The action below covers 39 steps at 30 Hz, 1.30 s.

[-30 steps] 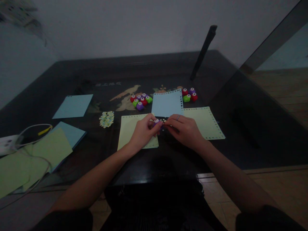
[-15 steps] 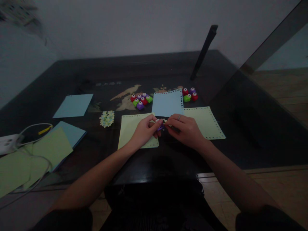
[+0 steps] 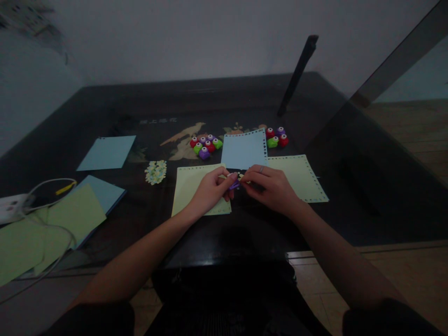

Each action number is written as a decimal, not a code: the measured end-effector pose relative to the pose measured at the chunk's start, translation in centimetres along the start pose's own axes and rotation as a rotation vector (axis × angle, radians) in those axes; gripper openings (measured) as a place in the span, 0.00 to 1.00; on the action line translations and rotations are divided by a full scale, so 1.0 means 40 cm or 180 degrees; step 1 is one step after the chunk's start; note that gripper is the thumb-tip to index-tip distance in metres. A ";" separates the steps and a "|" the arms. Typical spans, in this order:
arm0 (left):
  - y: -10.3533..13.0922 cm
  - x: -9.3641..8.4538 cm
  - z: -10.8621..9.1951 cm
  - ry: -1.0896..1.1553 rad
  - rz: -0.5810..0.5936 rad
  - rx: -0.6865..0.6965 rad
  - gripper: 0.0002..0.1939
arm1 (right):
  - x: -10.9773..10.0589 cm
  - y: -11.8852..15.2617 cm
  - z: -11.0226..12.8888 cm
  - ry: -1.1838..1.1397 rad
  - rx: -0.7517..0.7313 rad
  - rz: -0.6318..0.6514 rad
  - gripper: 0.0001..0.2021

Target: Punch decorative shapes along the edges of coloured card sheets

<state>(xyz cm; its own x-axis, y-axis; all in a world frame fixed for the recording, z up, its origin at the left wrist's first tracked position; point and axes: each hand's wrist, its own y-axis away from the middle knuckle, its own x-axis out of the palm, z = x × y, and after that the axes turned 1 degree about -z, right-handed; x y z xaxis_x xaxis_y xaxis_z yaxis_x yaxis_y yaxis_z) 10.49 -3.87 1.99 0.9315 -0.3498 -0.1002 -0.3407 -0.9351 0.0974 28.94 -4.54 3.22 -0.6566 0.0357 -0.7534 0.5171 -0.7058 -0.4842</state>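
Observation:
My left hand (image 3: 212,186) is closed round a small purple craft punch (image 3: 234,185), above the right edge of a yellow-green sheet (image 3: 189,186). Close beside the punch, the thumb and fingers of my right hand (image 3: 268,186) are pinched together; what they hold, if anything, is too small to make out. A few tiny pale paper bits (image 3: 240,176) show between the two hands. Just beyond them lies a light-blue sheet (image 3: 244,149) with punched holes along its top and right edges. Another yellow-green sheet (image 3: 297,177), also punched, extends to the right from behind my right hand.
Several red, green and purple punches (image 3: 209,146) form a cluster left of the blue sheet; more punches (image 3: 283,140) sit right of it. A pile of paper bits (image 3: 156,172) lies at left. Farther left are loose sheets (image 3: 84,205), a white cable and a power strip (image 3: 12,208).
The purple punch has turned slightly in my left hand, so more of it shows. Both hands stay in nearly the same place, and the sheets have not moved.

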 end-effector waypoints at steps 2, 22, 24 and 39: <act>0.000 0.000 0.000 -0.0009 0.0006 0.0010 0.15 | 0.001 0.000 0.000 -0.0022 0.0005 -0.0028 0.07; 0.001 -0.005 0.008 -0.0297 -0.0152 0.0191 0.16 | -0.010 -0.006 -0.015 -0.0123 0.0366 0.0150 0.05; 0.000 -0.006 0.008 -0.0347 -0.0164 0.0217 0.15 | -0.007 -0.003 -0.030 0.0067 0.0551 0.0219 0.05; -0.011 -0.012 0.007 -0.0492 -0.0229 0.0346 0.15 | 0.017 0.008 -0.078 0.0465 0.1092 0.0303 0.04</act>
<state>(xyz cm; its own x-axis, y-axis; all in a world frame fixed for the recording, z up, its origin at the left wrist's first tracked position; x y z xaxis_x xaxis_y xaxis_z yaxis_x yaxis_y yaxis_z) 10.17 -3.30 1.72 0.9261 -0.2784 -0.2547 -0.2935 -0.9557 -0.0222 30.37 -2.52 1.19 -0.5167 0.0416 -0.8552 0.3418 -0.9057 -0.2506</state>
